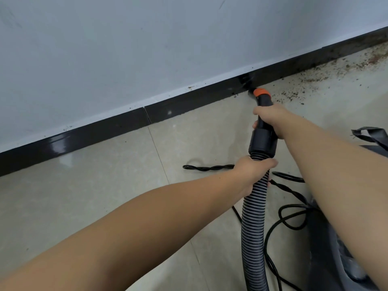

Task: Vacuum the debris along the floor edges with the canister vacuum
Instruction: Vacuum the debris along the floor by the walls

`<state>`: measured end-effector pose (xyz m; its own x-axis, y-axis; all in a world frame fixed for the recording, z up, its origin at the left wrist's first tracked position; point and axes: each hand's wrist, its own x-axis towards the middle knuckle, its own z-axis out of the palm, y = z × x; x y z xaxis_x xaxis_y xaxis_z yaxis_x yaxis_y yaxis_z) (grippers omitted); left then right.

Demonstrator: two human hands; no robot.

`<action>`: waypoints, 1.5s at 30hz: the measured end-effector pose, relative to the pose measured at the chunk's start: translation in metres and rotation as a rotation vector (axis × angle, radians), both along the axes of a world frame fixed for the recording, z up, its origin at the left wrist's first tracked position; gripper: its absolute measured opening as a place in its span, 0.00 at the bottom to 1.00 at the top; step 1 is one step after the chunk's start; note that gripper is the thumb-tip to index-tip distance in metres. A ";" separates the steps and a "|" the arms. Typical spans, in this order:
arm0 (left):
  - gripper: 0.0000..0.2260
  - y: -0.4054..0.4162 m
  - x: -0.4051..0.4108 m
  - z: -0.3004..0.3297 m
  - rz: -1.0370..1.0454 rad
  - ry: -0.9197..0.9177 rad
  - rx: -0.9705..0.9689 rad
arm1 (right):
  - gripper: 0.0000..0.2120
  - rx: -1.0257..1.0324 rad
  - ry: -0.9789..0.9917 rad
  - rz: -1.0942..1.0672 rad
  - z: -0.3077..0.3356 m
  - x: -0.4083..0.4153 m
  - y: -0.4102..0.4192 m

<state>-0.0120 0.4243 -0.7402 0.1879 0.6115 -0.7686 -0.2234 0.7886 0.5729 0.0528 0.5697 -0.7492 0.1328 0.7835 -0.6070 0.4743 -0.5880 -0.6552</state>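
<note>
My right hand [270, 118] grips the black vacuum nozzle [265, 141] just behind its orange collar [261, 92]. The nozzle tip touches the floor where it meets the black baseboard [189, 102]. My left hand [253, 172] grips the ribbed grey hose [253, 227] right below the nozzle's cuff. Brown debris [327, 74] lies scattered along the floor edge to the right of the tip. The dark canister body [336, 253] sits at the lower right, partly hidden behind my right forearm.
A black power cord [281, 219] loops over the beige floor tiles [105, 175] beside the hose, one twisted stretch [207, 167] running left. A grey wall [147, 49] rises above the baseboard. A dark strap-like object [371, 135] lies at the right edge.
</note>
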 end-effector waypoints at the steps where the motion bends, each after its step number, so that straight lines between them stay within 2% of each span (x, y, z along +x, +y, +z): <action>1: 0.10 0.004 0.000 0.000 0.006 -0.001 0.000 | 0.19 -0.002 0.000 -0.001 0.000 0.000 0.003; 14: 0.10 -0.024 -0.007 -0.006 0.084 0.075 -0.006 | 0.16 0.014 0.100 0.016 -0.003 -0.019 -0.024; 21: 0.07 -0.063 -0.023 -0.003 0.134 0.047 -0.027 | 0.15 0.001 0.128 0.128 -0.003 -0.047 -0.061; 25: 0.07 -0.071 -0.023 0.002 0.093 0.022 -0.038 | 0.15 -0.018 0.105 0.145 0.002 -0.047 -0.069; 36: 0.08 -0.030 0.019 0.002 -0.241 -0.027 -0.008 | 0.23 0.018 -0.079 -0.282 -0.012 0.060 -0.043; 41: 0.07 -0.013 0.028 0.001 -0.241 -0.092 -0.013 | 0.25 -0.015 -0.124 -0.379 -0.010 0.075 -0.027; 45: 0.08 -0.003 0.021 -0.002 -0.175 -0.088 0.015 | 0.26 -0.009 -0.104 -0.332 -0.007 0.061 -0.013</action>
